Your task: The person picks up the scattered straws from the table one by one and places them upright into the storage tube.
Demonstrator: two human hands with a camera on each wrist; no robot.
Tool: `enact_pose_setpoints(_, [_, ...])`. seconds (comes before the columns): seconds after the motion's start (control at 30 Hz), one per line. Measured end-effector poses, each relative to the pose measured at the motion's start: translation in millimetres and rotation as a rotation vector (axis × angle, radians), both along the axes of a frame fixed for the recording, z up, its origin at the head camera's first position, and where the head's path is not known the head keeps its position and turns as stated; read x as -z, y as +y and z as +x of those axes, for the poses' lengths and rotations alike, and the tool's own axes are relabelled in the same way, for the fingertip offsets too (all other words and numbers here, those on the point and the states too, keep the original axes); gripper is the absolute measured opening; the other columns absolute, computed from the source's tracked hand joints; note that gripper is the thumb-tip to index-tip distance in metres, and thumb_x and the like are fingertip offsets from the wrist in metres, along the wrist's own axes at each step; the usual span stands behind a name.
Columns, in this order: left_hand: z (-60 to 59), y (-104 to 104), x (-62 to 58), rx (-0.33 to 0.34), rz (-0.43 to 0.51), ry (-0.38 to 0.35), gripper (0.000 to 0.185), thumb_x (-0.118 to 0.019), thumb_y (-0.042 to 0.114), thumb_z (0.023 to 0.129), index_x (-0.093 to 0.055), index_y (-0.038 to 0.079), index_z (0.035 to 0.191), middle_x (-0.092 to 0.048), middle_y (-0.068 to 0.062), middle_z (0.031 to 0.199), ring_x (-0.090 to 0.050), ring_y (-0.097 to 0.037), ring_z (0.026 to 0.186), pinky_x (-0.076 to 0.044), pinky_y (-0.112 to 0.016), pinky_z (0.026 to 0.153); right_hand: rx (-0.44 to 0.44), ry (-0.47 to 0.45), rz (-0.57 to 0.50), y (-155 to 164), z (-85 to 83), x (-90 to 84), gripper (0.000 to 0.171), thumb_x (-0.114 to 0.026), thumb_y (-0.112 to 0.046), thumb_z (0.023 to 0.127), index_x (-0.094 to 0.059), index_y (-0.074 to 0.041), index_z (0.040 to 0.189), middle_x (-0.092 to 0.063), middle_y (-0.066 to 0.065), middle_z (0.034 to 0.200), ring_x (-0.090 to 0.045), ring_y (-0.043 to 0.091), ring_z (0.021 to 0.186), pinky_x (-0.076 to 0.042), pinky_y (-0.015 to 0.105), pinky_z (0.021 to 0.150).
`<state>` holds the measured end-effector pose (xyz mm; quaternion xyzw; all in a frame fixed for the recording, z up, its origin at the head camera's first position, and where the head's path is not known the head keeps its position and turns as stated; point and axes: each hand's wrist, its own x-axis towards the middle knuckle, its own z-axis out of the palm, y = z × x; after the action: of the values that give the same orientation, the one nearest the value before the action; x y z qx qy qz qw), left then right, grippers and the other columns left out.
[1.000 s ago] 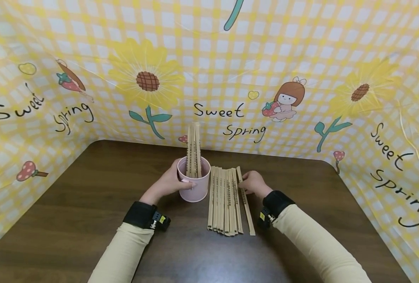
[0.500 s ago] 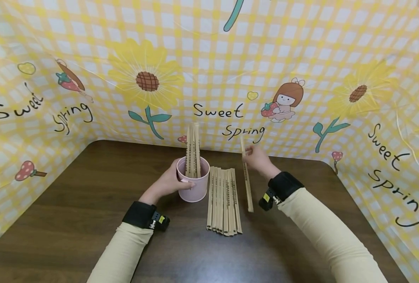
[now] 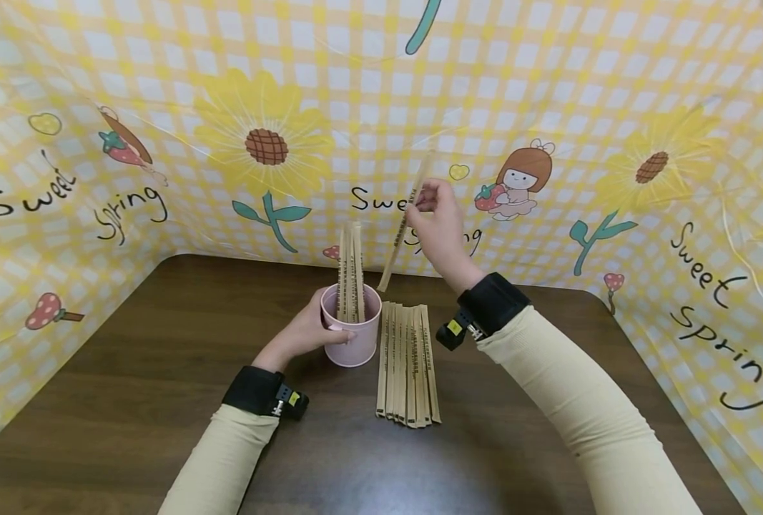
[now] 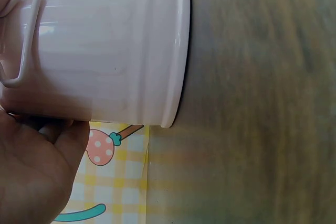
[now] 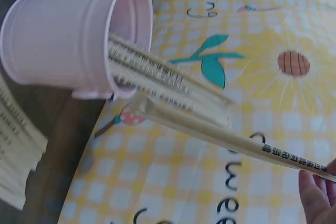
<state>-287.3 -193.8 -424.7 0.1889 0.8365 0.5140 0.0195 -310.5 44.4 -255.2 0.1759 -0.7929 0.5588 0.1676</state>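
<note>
Pinching one stick (image 3: 403,227) at frame centre, our right hand (image 3: 437,227) tilts it above the cup (image 3: 352,337). Our left hand (image 3: 307,332) grips that cup. More sticks (image 3: 409,365) lie just right of it.

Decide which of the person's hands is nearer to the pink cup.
Left. The left hand grips the pink cup; the right hand is raised above and to its right, pinching a wrapped chopstick.

A cup (image 3: 352,335) stands mid-worktop (image 3: 130,379) toward the back edge, sticks (image 3: 352,272) upright in it; a row of sticks (image 3: 409,365) lies just right of it.
</note>
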Motion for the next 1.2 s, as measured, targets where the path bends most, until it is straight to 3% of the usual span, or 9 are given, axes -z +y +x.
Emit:
enact_pose_setpoints(0.3, [0.1, 2, 0.1, 0.011, 0.016, -0.005, 0.100, -0.082, 0.012, 0.081, -0.018, -0.005, 0.156, -0.037, -0.031, 0.153, -0.045, -0.045, 0.138, -0.040, -0.056, 0.112, -0.050, -0.019, 0.095, -19, 1.9, 26.9, 0.035, -0.055, -0.001, 0.100, -0.046, 0.005, 0.134, -0.056, 0.023, 0.122, -0.059, 0.037, 0.113, -0.050, 0.044, 0.098])
enact_pose_setpoints(0.83, [1.5, 2, -1.0, -0.014, 0.002, -0.014, 0.099, -0.081, 0.010, 0.082, -0.018, -0.008, 0.155, -0.039, -0.033, 0.152, -0.047, -0.045, 0.137, -0.041, -0.054, 0.111, -0.036, -0.085, 0.211, -30, -2.8, 78.6, 0.033, -0.059, -0.001, 0.099, -0.047, 0.005, 0.129, -0.060, 0.023, 0.116, -0.064, 0.037, 0.110, -0.053, 0.042, 0.092])
enact_pose_setpoints(1.2, [1.6, 2, -2.2, -0.005, 0.014, -0.016, 0.099, -0.080, 0.010, 0.082, -0.017, -0.007, 0.156, -0.039, -0.033, 0.151, -0.048, -0.044, 0.135, -0.042, -0.052, 0.110, -0.053, -0.113, 0.225, -40, -1.2, 95.8, 0.033, -0.058, 0.004, 0.097, -0.047, 0.007, 0.128, -0.063, 0.026, 0.113, -0.065, 0.038, 0.104, -0.054, 0.043, 0.092])
